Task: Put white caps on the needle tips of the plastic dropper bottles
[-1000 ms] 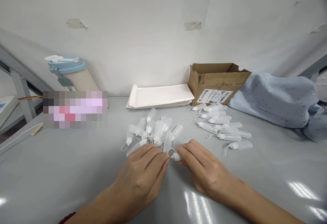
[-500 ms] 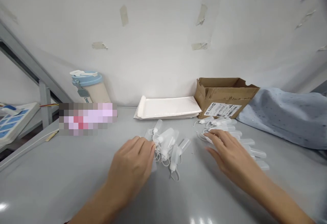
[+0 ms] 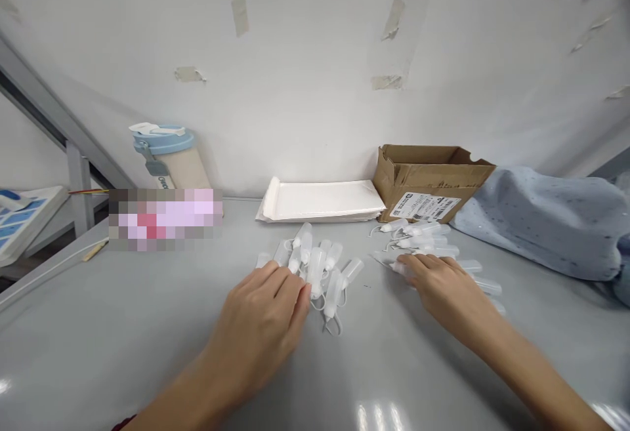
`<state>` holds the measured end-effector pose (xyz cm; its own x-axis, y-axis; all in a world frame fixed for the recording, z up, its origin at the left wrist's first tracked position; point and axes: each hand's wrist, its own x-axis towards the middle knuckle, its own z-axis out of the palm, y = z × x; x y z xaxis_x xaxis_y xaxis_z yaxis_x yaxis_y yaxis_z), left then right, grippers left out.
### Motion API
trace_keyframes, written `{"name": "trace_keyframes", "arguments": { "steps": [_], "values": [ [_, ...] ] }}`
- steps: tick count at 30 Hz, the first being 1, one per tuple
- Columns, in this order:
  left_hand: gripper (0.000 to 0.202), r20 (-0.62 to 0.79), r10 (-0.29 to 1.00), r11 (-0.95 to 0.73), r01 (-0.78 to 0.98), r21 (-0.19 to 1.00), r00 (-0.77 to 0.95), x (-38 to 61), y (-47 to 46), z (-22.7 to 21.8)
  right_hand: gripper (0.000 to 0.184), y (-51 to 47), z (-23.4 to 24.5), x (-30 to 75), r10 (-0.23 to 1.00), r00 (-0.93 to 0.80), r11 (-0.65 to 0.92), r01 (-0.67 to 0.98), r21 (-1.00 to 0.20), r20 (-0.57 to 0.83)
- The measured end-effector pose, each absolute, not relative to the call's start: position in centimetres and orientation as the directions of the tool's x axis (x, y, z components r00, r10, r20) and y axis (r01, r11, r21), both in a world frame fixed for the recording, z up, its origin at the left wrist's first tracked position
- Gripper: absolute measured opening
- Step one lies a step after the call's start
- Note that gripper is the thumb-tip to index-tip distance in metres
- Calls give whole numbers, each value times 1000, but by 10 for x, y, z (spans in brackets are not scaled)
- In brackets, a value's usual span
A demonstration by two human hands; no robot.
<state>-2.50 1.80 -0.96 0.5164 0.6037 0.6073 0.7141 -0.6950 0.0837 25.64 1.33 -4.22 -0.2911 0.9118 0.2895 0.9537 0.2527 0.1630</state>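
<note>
A loose pile of small clear plastic dropper bottles [image 3: 319,264] with tethered caps lies in the middle of the grey table [image 3: 98,326]. My left hand [image 3: 263,316] rests palm down on the near left part of that pile, fingers lying flat over a few bottles. A second group of bottles [image 3: 426,241] is laid in a row to the right. My right hand [image 3: 440,283] lies on that row, fingers stretched out flat, fingertips touching a bottle at the row's left side.
A stack of white padded envelopes [image 3: 322,200] lies against the wall behind the pile. An open cardboard box [image 3: 428,178] stands at its right, beside a light blue cloth bundle [image 3: 546,221]. A blue-lidded tumbler [image 3: 170,155] stands at the back left.
Both hands were pinching one bottle together in front of the pile. My right hand has moved right onto the row of bottles, and my left hand has settled on the pile.
</note>
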Motion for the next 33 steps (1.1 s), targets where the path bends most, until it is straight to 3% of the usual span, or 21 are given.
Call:
{"name": "trace_keyframes", "arguments": {
  "steps": [3, 5, 8, 12, 19, 33],
  "values": [
    [23, 600, 612, -724, 670, 164, 515, -22, 14, -11, 26, 9, -35, 250, 872, -299, 309, 950, 37, 387],
    [22, 585, 621, -741, 635, 220, 522, -20, 11, -11, 24, 3, -27, 242, 865, -293, 377, 915, -142, 408],
    [15, 538, 673, -720, 615, 322, 507, -19, 8, -9, 25, -8, -14, 227, 892, -293, 428, 792, -435, 343],
    [27, 472, 756, -649, 614, 449, 454, -19, 6, -6, 26, -19, -7, 211, 912, -343, 406, 662, -631, 227],
    [22, 431, 770, -638, 539, 550, 470, -19, 5, -7, 31, -22, -10, 203, 880, -423, 441, 558, -703, 217],
    [15, 254, 872, -458, 517, 723, 418, -16, 0, 0, 34, -29, -14, 198, 814, -453, 573, 525, -629, 364]
  ]
}}
